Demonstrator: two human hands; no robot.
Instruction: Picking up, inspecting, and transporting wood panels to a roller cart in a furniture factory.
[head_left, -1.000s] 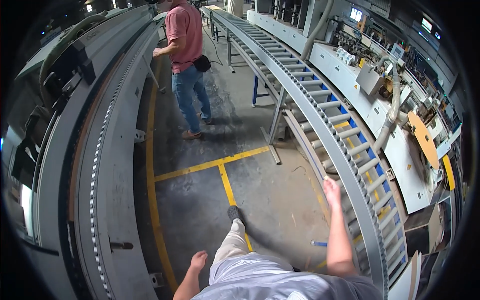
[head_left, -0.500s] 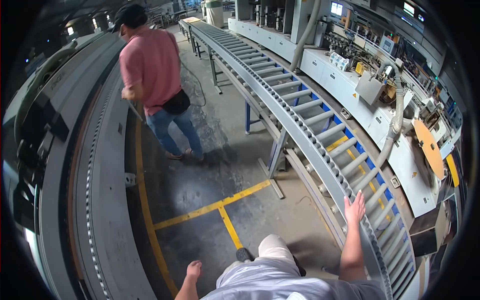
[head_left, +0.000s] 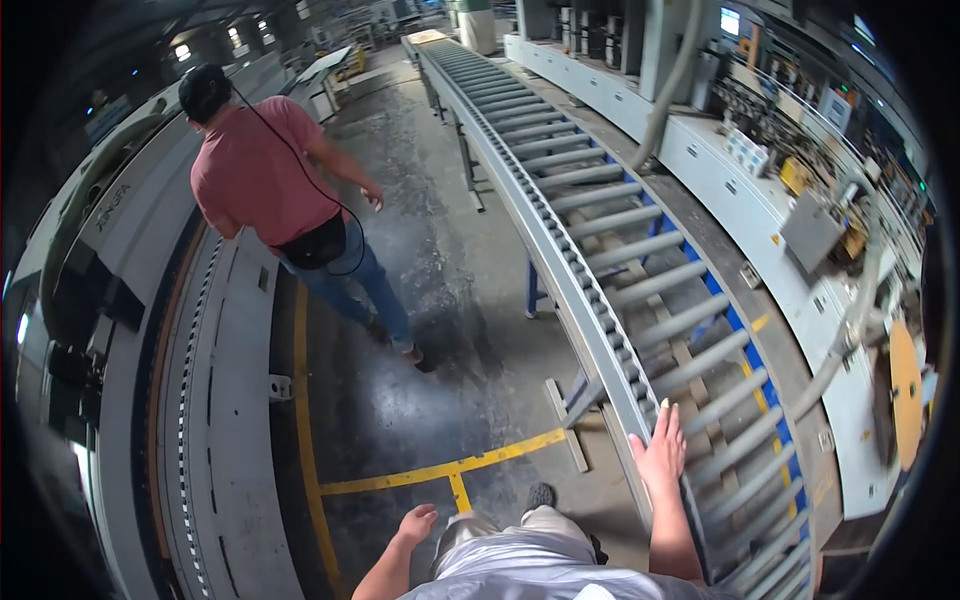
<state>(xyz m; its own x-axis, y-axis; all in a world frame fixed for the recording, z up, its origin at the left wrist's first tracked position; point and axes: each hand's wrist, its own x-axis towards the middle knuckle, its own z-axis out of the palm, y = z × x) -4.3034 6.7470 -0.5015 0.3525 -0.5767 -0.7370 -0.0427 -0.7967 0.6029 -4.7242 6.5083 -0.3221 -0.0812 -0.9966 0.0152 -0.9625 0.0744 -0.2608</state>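
Observation:
My right hand (head_left: 660, 452) lies at the near side rail of a roller conveyor (head_left: 603, 335), fingers stretched out and nothing held. It appears to rest on the rail, though the exact contact is hard to make out. A row of small dark wheels runs along this rail, with grey rollers (head_left: 672, 328) beyond it. Low in front of my body, over the floor, hangs my left hand (head_left: 418, 524). Its fingers are curled in, with no object visible in them.
Ahead on the left, a person in a red shirt (head_left: 262, 180) walks between a long grey machine (head_left: 235, 400) and the conveyor. Yellow floor lines (head_left: 400, 478) cross the walkway. A conveyor support foot (head_left: 567, 425) juts into it. White machine cabinets (head_left: 735, 190) line the right.
I have moved forward along the conveyor, with my right hand still at its rail. The person in red has stepped onward, one arm now swung out to the right.

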